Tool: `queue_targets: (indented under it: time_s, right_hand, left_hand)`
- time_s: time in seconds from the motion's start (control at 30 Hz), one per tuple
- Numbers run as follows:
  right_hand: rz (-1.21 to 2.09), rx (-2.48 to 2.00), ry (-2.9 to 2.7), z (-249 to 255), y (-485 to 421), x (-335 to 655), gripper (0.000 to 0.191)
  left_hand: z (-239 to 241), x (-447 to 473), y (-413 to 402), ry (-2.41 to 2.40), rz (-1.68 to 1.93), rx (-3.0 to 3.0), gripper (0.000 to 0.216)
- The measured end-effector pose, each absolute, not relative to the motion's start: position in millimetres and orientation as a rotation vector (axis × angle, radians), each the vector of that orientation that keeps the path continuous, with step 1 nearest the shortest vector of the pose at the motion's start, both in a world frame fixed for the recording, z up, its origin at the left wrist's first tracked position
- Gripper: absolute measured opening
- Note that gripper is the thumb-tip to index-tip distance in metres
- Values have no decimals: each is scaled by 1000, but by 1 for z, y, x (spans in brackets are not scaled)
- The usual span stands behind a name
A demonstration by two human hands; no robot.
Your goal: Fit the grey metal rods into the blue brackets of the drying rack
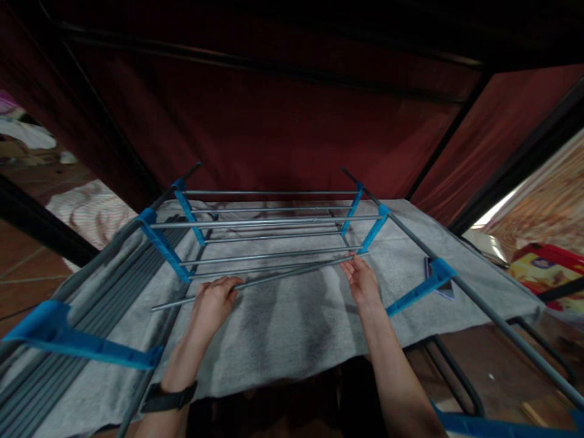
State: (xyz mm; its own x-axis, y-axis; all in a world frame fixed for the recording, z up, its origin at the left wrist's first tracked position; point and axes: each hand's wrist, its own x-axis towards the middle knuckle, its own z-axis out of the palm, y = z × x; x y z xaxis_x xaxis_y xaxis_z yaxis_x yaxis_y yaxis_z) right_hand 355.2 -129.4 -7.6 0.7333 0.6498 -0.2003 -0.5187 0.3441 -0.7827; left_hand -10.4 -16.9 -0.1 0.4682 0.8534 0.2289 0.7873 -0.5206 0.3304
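Between my two hands a loose grey metal rod [292, 272] slants across the front of a partly built rack. My left hand [216, 300] is closed around it near its left part, palm down. At its right end, my right hand [361, 278] holds it between thumb and fingers, close to a blue bracket [374, 233]. Several grey rods run crosswise between blue brackets at the rack's far part. Nearer to me, one blue bracket [82, 340] on the left and another blue bracket [420, 286] on the right have no crosswise rods between them.
Loose grey rods [114, 292] lie side by side at the left on the grey cloth [283, 328] covering the surface. A dark flat object [440, 286] lies behind the right bracket. Dark frame bars and red fabric [283, 134] enclose the back. A red and yellow package [547, 274] is at far right.
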Motion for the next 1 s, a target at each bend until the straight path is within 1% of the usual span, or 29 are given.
queue_targets:
  time_s: [0.17,0.4,0.5,0.63,0.73,0.8,0.93,1.0]
  right_hand:
    - [749,-927,-53,-11,-130,364,24]
    - [753,-899,17,-11,-127,371,25]
    - [742,-885,31,-12,-128,375,22]
    - [720,-873,17,-13,-132,382,13]
    - [720,-888,5,-13,-135,385,12]
    - [721,-901,5,-14,-137,387,14]
    - [687,-931,42,-18,-140,392,15]
    - [665,-937,77,-18,-141,395,14]
  left_hand:
    - [0,-25,-12,1546,515,2483,27]
    - [5,-38,-8,1725,311,2418,22]
    - [8,-42,-7,1836,277,2330,22]
    - [6,-47,-6,2037,353,2168,16]
    - [0,-51,-5,2099,454,2008,10]
    - [-4,-51,-3,2100,585,1870,12]
    - [-3,-40,-1,2039,1005,1583,16]
    - [0,-30,0,1856,1237,1277,21]
